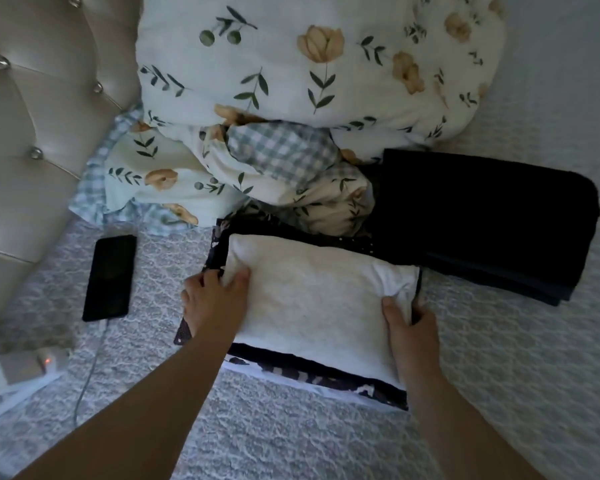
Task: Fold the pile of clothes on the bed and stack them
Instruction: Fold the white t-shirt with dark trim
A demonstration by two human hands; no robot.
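**White fold going onto the stack**

The left hand (215,299) and right hand (409,337) are each gripping an end of the folded white garment (312,299), fingers curled round its edges, setting it on a dark patterned folded piece (312,375) on the bed (291,438).

The white piece is sitting slightly askew on the one below; if either grip is letting go unevenly, a loose corner may be springing open and the stack leaning.

Counting: one white garment, one patterned piece under it, one dark folded bundle (492,223) just beside, possibly several layers. One phone (110,277) is lying apart, and a floral duvet (309,64) behind.
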